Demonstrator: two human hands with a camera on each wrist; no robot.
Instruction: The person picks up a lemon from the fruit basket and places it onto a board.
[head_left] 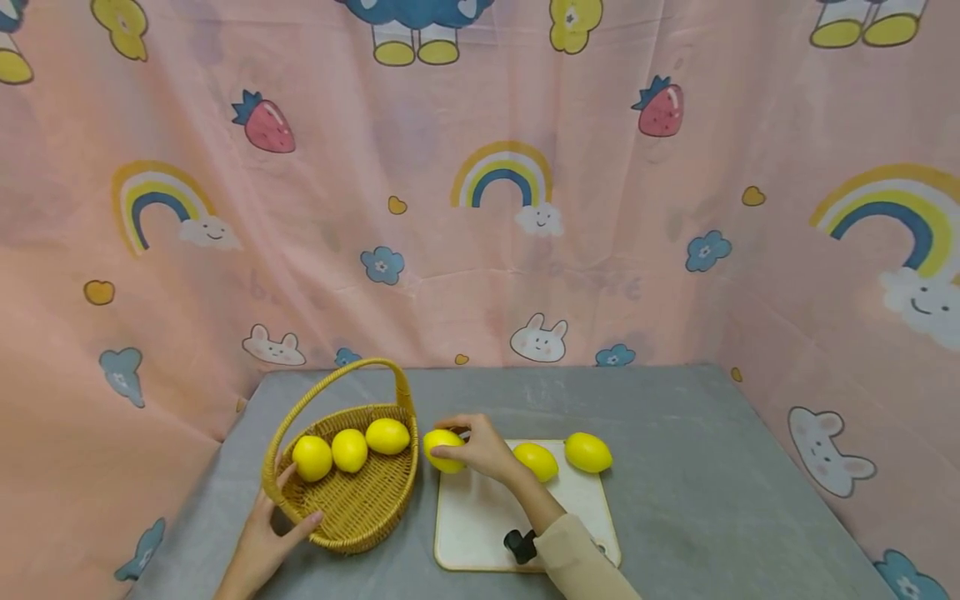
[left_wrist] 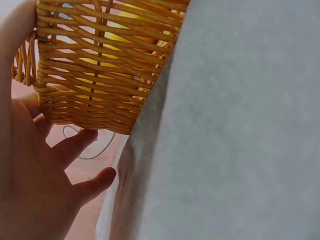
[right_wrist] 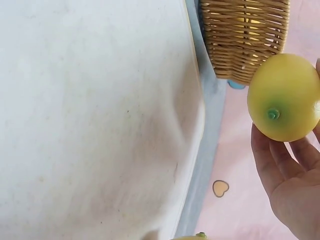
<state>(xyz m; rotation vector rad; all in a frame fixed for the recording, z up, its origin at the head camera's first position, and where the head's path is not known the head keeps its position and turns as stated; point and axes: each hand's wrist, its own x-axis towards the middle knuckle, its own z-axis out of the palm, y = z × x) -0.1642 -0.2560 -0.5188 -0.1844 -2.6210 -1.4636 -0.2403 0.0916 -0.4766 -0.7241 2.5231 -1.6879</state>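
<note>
My right hand (head_left: 486, 450) holds a yellow lemon (head_left: 435, 442) above the far left corner of a white cutting board (head_left: 476, 529). In the right wrist view, fingers curl round this lemon (right_wrist: 282, 90), whose green stem end shows. My left hand (head_left: 261, 542) grips the near left side of a wicker basket (head_left: 365, 544), thumb at the rim; in the left wrist view its other fingers spread along the basket's woven wall (left_wrist: 82, 107). Inside the basket lie three lemons, the nearest to its right side being this lemon (head_left: 387, 436).
One lemon (head_left: 536, 463) rests on the board's far part, and another lemon (head_left: 588, 452) sits at its far right corner. The basket's tall arched handle (head_left: 330, 379) stands upright. A grey-covered table (head_left: 690, 500) meets a pink patterned curtain (head_left: 465, 292) at the back.
</note>
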